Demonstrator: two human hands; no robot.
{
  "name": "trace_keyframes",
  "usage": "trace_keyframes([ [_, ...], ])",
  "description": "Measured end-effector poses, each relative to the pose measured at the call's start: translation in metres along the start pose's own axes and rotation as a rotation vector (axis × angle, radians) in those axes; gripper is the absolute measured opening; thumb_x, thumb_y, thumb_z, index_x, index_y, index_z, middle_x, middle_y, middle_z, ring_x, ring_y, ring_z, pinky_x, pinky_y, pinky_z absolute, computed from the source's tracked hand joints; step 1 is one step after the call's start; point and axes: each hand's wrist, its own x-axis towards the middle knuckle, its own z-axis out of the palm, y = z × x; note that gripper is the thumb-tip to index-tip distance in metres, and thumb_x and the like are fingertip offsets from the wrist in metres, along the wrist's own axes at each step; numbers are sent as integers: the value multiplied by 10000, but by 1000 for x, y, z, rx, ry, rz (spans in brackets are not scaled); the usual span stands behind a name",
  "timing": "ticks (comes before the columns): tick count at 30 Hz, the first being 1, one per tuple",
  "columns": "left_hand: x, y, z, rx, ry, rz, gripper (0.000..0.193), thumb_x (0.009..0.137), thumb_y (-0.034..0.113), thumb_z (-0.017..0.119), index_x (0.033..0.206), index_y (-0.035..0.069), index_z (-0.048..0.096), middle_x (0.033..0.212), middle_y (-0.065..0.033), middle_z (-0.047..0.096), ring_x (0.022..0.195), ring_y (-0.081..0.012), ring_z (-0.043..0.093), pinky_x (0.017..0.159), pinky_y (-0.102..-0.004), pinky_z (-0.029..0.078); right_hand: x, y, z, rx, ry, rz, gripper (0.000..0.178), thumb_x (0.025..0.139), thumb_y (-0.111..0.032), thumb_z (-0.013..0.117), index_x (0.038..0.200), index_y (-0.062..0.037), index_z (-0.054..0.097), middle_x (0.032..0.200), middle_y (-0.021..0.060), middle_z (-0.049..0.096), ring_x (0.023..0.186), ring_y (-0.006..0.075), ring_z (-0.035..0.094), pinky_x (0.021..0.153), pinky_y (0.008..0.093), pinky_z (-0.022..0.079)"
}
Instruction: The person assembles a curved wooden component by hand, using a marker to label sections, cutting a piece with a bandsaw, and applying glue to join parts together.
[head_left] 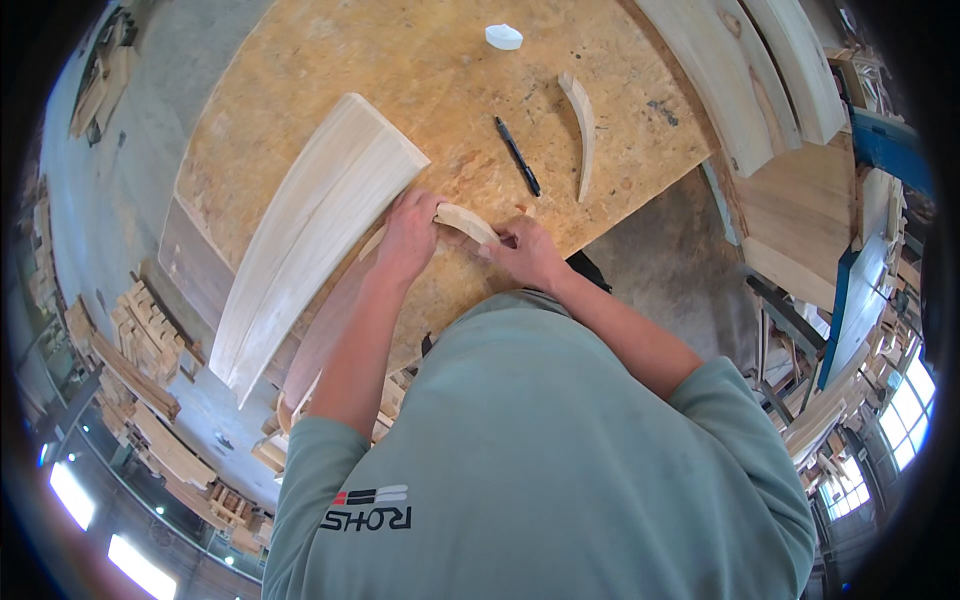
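A short curved wooden piece spans the gap between my hands, just over the near part of the workbench. Its left end is pinched in my left hand, which sits beside the corner of a wide pale curved board. At the other end, the fingers of my right hand are closed on the same piece; my palm hides some of the grip. Beyond my hands a black pen lies on the bench. To its right rests another thin curved wooden strip.
The worn wooden workbench carries a small white object at its far side. Large pale planks stand at the right, near a blue metal frame. Stacked wood pieces lie on the left.
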Motion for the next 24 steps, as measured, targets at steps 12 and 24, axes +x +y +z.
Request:
trace_keyframes([
  [12, -6, -7, 6, -8, -3, -1, 300, 847, -13, 521, 1103, 64, 655, 1082, -167, 620, 1152, -381, 558, 988, -475, 446, 9, -7, -2, -142, -34, 147, 431, 794, -310, 810, 1095, -7, 756, 850, 132, 736, 758, 188, 696, 716, 339, 551],
  [24, 11, 1, -24, -380, -296, -215, 356, 881, 289, 627, 1130, 61, 739, 1095, -189, 728, 1041, -343, 670, 922, -402, 516, 33, -12, -16, -138, -196, 274, 318, 801, -279, 855, 984, -35, 764, 800, 6, 659, 691, 109, 527, 628, 297, 429],
])
